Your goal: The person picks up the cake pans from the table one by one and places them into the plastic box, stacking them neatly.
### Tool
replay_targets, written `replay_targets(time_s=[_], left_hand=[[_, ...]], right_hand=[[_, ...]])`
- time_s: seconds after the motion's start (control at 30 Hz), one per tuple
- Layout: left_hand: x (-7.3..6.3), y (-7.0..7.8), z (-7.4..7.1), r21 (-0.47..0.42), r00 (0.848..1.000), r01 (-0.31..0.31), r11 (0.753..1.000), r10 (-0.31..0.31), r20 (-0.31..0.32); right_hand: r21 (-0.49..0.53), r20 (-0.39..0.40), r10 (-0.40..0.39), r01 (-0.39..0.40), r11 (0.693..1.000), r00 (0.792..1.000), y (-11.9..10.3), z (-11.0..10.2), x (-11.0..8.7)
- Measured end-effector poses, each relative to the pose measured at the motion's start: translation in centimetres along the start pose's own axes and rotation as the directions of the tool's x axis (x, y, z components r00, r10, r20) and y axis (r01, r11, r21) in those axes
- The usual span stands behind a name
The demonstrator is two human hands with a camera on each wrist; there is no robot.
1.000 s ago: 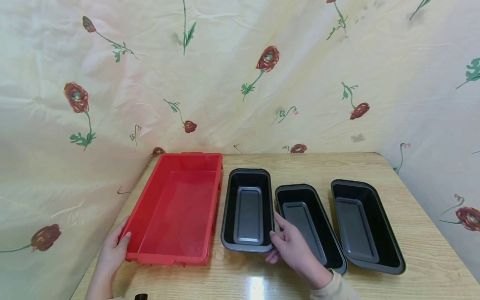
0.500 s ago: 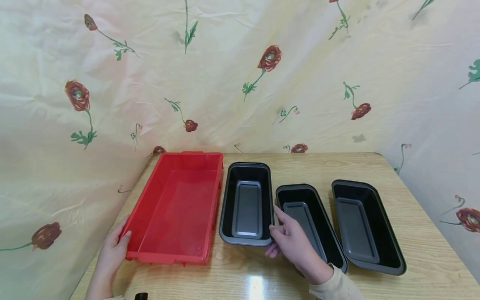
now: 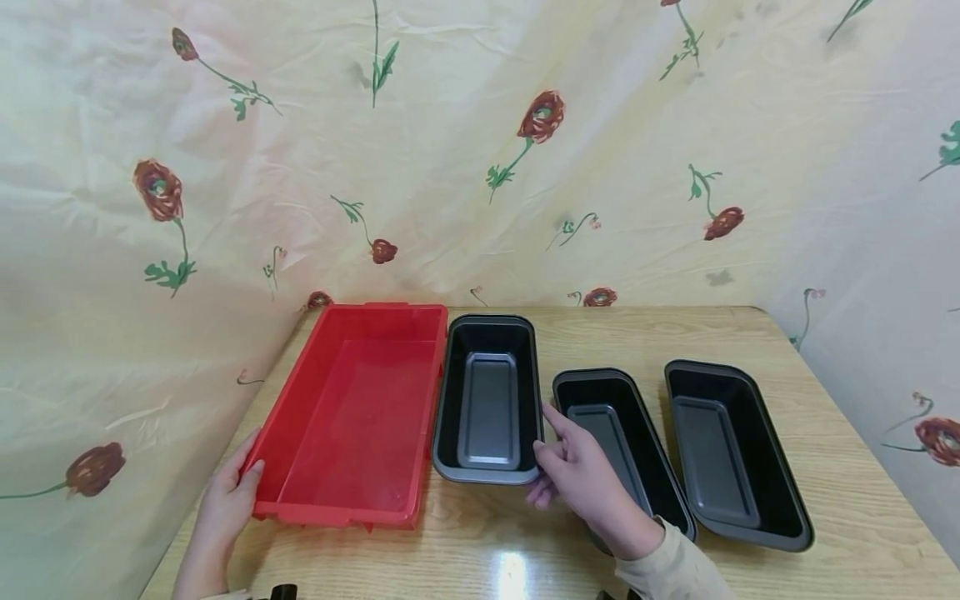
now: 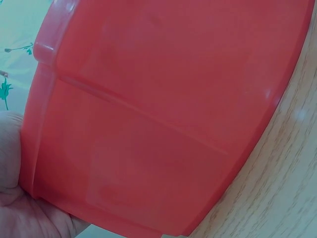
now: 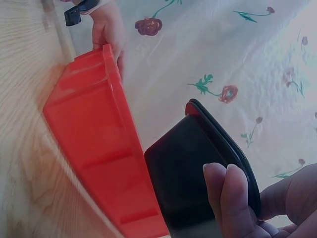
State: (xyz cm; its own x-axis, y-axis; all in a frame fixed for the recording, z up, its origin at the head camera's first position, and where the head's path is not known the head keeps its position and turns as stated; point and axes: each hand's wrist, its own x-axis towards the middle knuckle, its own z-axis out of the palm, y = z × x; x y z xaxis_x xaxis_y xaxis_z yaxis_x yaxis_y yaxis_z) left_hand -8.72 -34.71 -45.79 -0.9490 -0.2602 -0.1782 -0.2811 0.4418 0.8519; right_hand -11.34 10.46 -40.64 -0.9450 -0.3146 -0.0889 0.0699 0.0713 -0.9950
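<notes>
A red plastic tray (image 3: 352, 433) lies at the table's left side, and my left hand (image 3: 225, 507) grips its near left corner. In the left wrist view the red wall (image 4: 148, 124) fills most of the picture, with part of the hand (image 4: 34, 213) at its edge. My right hand (image 3: 585, 483) pinches the near right rim of a dark loaf pan (image 3: 489, 408). That pan is raised off the table, right beside the tray's right wall. From the right wrist view, fingers (image 5: 235, 193) press on the pan's outer side (image 5: 183, 168). No contents show in tray or pan.
Two more dark loaf pans stand at the right: one (image 3: 600, 425) partly behind my right forearm, another (image 3: 716, 458) farther right. The wooden table (image 3: 585, 329) backs onto a flowered cloth (image 3: 450, 167). A small black object (image 3: 283, 592) shows at the bottom edge.
My right hand has moved the held loaf pan up in the picture and slightly left, closer to the red tray. The left hand, the tray and the other two pans look unmoved.
</notes>
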Motion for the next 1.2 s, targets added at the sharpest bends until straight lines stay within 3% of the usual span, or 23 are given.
replay_targets(time_s=[0.5,1.2], left_hand=[[0.2,-0.1,0.1,0.014,1.0,-0.01,1.0,0.01,0.007],[0.3,0.1,0.0,-0.009,0.999,0.038,0.999,-0.037,0.026]], right_hand=[[0.004,0.028,-0.039,0.039,0.999,0.999,-0.4,0.9,0.8],[0.012,0.046,-0.053,0.052,0.999,0.998,-1.0,2.1,1.6]])
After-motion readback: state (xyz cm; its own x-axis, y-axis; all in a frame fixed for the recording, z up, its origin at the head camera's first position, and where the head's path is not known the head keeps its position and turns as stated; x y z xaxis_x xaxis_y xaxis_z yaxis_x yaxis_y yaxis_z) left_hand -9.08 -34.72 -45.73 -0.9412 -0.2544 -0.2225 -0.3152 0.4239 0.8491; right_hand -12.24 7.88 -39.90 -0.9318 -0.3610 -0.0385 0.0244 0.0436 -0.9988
